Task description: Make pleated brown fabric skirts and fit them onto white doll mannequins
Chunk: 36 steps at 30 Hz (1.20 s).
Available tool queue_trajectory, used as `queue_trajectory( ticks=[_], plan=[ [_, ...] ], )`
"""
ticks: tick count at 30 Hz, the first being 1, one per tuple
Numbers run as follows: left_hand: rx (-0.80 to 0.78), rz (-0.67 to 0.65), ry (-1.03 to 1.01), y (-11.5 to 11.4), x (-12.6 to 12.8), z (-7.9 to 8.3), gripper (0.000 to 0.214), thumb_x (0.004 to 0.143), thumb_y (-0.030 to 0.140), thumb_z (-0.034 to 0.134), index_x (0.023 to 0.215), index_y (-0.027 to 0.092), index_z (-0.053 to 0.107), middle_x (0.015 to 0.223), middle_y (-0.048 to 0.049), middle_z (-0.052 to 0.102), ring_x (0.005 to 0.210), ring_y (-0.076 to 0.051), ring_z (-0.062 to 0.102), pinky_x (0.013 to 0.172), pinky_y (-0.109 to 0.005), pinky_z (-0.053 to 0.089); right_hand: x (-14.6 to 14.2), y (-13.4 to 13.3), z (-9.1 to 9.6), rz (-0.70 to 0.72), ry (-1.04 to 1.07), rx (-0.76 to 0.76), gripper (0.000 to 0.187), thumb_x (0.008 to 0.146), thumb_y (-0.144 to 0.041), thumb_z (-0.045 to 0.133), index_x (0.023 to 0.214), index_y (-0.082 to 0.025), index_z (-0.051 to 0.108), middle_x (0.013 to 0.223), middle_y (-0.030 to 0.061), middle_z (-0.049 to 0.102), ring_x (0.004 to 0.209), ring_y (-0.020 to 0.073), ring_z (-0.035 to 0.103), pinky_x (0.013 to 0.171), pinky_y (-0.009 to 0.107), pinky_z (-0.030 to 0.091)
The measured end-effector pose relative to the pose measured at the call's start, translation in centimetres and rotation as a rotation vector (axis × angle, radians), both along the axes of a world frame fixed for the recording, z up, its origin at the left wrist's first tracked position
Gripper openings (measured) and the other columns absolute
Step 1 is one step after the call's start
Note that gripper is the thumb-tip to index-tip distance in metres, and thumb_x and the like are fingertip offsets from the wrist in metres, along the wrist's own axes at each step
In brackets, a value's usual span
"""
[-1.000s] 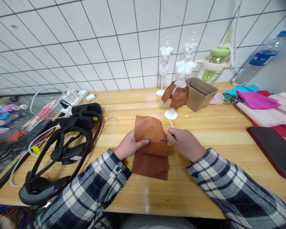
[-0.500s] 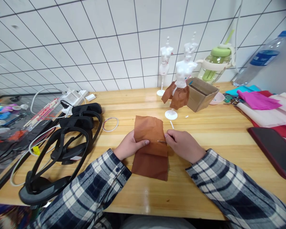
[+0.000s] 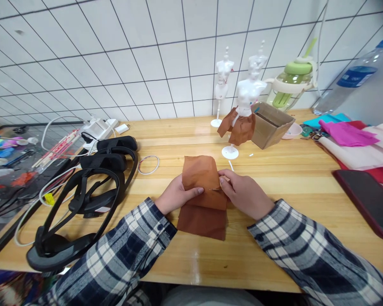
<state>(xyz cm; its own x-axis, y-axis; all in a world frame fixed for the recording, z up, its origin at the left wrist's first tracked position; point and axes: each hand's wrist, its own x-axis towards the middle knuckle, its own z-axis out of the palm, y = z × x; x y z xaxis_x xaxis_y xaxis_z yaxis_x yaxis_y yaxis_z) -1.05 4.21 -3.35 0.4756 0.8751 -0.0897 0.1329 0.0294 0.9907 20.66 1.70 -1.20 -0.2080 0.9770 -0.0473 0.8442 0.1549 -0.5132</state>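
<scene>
A piece of brown cloth (image 3: 200, 172) is folded over on itself and lifted a little off the table, its darker lower part (image 3: 202, 222) lying towards me. My left hand (image 3: 178, 194) grips the cloth's left side, thumb on top and fingers hidden beneath. At the right edge, my right hand (image 3: 244, 193) pinches a thin, needle-like thing (image 3: 214, 189) against the cloth; most of it is hidden by the fingers. Beyond the hands, a white mini dress form (image 3: 247, 95) has brown cloth pieces (image 3: 242, 128) around its hips.
Behind stands a second mini dress form (image 3: 221, 83). A cardboard box (image 3: 268, 134), green-lidded bottle (image 3: 295, 78) and plastic bottle (image 3: 354, 78) are at the back right. Coloured fabrics (image 3: 347, 134) and a phone (image 3: 367, 202) lie right. Black headsets (image 3: 92, 199) and a cable loop (image 3: 149, 165) are left.
My right hand has moved in slightly against the cloth's right edge, and its fingers cover more of the needle-like thing. The cloth's upper right corner now curls over. My left hand keeps its grip.
</scene>
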Motion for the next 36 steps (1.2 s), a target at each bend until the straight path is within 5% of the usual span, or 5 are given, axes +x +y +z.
queue_trajectory(
  ticks=[14, 36],
  plan=[
    [0.009, 0.012, 0.03, -0.03, 0.02, -0.35, 0.052, 0.075, 0.039, 0.075, 0.116, 0.012, 0.06, 0.118, -0.0121, 0.068, 0.108, -0.03, 0.064, 0.094, -0.043, 0.051, -0.21, -0.01, 0.32, -0.065, -0.17, 0.029, 0.028, 0.095, -0.029, 0.038, 0.109, -0.028, 0.061, 0.082, 0.0019, 0.073, 0.068, 0.018, 0.064, 0.058, 0.027, 0.028],
    [0.09, 0.004, 0.046, -0.1, 0.43, -0.51, 0.055, 0.075, 0.039, 0.075, 0.122, 0.015, 0.059, 0.124, -0.0107, 0.066, 0.114, -0.03, 0.061, 0.1, -0.045, 0.047, -0.73, -0.01, 0.09, -0.065, -0.116, -0.012, 0.025, 0.094, -0.027, 0.038, 0.113, -0.025, 0.055, 0.079, 0.0024, 0.072, 0.067, 0.0187, 0.063, 0.059, 0.026, 0.029]
  ],
)
